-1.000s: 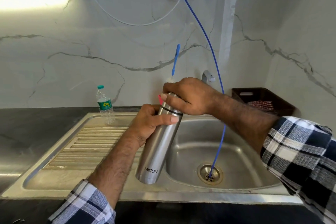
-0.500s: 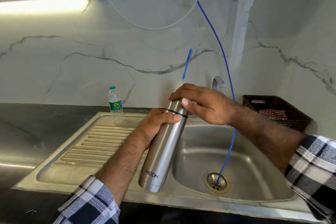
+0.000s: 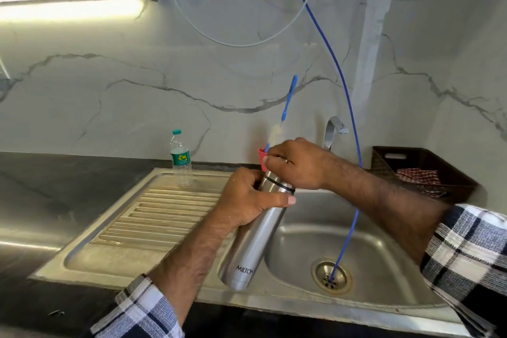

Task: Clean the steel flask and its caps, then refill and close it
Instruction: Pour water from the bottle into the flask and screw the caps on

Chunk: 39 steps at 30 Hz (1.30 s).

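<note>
My left hand [image 3: 251, 200] grips the steel flask [image 3: 252, 244] around its upper body. The flask is tilted, its base over the sink's front rim. My right hand [image 3: 299, 164] is closed over the flask's top, above the black ring; the cap under it is mostly hidden. Just behind my right fingers a red holder [image 3: 262, 158] shows, and a brush with a blue handle [image 3: 288, 101] and pale bristles sticks up from that spot.
The steel sink [image 3: 301, 236] has a ribbed drainboard [image 3: 164, 217] on its left, where a small plastic water bottle [image 3: 181, 160] stands. A blue tube [image 3: 345, 96] hangs down into the drain. The tap [image 3: 333, 129] is behind my right hand. A dark basket [image 3: 422, 170] holds a checked cloth at right.
My right hand has shifted its hold on the flask's top, fingers now curled further over it. The left hand keeps the flask at about the same tilt.
</note>
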Tool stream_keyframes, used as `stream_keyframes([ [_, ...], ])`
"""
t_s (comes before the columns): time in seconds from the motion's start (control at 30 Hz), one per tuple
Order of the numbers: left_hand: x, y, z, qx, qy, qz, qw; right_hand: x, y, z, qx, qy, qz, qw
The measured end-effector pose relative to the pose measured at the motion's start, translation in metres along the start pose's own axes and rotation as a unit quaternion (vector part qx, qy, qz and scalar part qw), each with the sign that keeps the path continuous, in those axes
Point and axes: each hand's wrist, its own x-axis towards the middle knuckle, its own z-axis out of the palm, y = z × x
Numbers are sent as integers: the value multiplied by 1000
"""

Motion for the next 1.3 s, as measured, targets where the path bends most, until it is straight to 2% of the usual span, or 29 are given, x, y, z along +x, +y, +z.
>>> stream_keyframes([
  [0.1, 5, -7, -7, 101, 68, -2, 993, 20, -15, -6, -45, -53, 136, 988],
  [0.17, 9, -6, -15, 100, 67, -9, 993, 35, -23, -11, -74, -46, 160, 983],
  [0.23, 15, -6, -29, 81, 27, -25, 996, 51, -30, -16, -111, -22, 155, 981],
  [0.37, 20, -33, -81, 175, -50, -114, 977, 82, -34, -22, -202, 18, 131, 970],
  [0.43, 14, -62, -103, 206, -61, -148, 965, 97, -27, -21, -211, 26, 133, 968],
  [0.6, 21, -120, -113, 219, -1, -166, 961, 139, -16, -9, -219, 34, 161, 962],
  [0.83, 63, -172, -111, 236, 75, -175, 953, 198, -7, 28, -240, 41, 143, 959],
  [1.07, 105, -195, -112, 301, 113, -183, 929, 251, 2, 49, -250, 55, 126, 959],
  [1.3, 122, -216, -111, 306, 115, -203, 923, 279, 6, 71, -269, 38, 123, 955],
])
